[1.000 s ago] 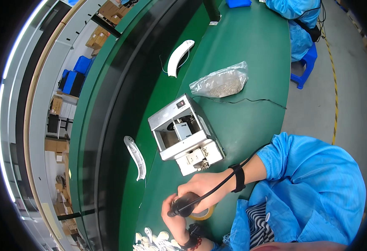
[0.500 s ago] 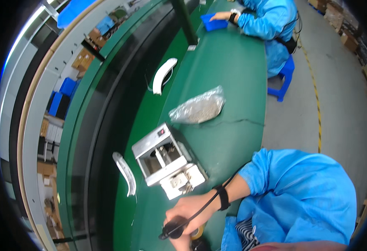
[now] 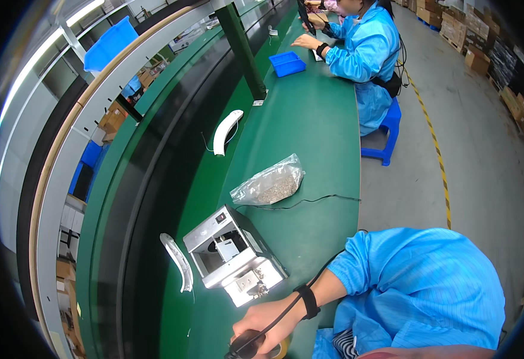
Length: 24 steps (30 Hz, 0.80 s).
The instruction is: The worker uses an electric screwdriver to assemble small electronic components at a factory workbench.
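My right hand (image 3: 269,320) is closed around a black corded electric screwdriver (image 3: 245,345) at the bottom of the view. Only the tool's cable end shows; its tip is hidden. A black band (image 3: 307,301) circles my right wrist. My left hand is out of the picture. Just beyond my right hand stands a silver metal screw feeder (image 3: 232,254), with a small switch on top and an open front. A clear plastic bag (image 3: 271,182) of small metal pieces lies behind it. To its left is a curved white part (image 3: 178,263).
Another curved white part (image 3: 226,133) with a thin wire lies farther along the green bench (image 3: 315,239). A black cable (image 3: 309,201) crosses the bench behind the feeder. A blue tray (image 3: 287,64) sits by a co-worker in blue (image 3: 363,48). A green post (image 3: 241,51) rises at the bench's left.
My view has tilted upward, so the bench things sit lower and more of the co-worker shows. The co-worker's hand has left the blue tray. My right hand still grips the screwdriver.
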Each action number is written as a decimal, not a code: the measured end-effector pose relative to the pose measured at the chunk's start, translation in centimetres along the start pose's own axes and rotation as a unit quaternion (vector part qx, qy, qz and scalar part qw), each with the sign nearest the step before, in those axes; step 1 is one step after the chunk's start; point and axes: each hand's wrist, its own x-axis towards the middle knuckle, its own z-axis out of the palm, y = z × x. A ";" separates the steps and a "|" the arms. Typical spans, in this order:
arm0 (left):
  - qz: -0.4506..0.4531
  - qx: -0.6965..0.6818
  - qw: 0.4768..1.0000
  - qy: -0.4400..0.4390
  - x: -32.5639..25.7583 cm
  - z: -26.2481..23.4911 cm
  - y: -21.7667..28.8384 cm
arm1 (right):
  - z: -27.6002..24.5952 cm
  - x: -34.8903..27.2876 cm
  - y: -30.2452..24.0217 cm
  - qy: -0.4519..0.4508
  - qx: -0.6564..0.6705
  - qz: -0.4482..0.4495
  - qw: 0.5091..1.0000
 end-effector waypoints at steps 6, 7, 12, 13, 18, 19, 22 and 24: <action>-0.017 0.017 1.000 -0.009 -0.4 -1.3 -0.2 | -0.6 0.0 0.0 -0.074 -0.002 0.058 0.996; -0.022 0.020 1.000 -0.009 -0.7 -1.6 -0.3 | -0.3 0.1 0.3 -0.076 0.002 0.058 0.995; -0.096 0.049 0.994 0.021 -5.0 -4.4 -0.3 | 1.0 0.7 1.5 -0.016 0.030 -0.005 0.999; -0.123 0.063 0.990 0.038 -7.3 -5.3 0.5 | 0.5 0.6 1.2 -0.007 0.039 -0.018 0.999; -0.074 0.063 0.992 -0.084 -4.1 -7.3 1.6 | -1.3 0.6 -0.5 -0.019 0.023 0.009 1.000; -0.020 0.069 0.992 -0.105 -2.6 -8.2 3.1 | -1.5 0.6 -1.0 -0.016 0.034 -0.004 0.999; -0.015 0.196 0.980 -0.015 1.0 -9.8 5.4 | -1.0 0.3 0.3 -0.071 0.021 0.000 0.997; -0.045 0.210 0.976 -0.016 4.7 -10.7 5.2 | -0.9 0.0 0.6 -0.083 0.011 -0.006 0.996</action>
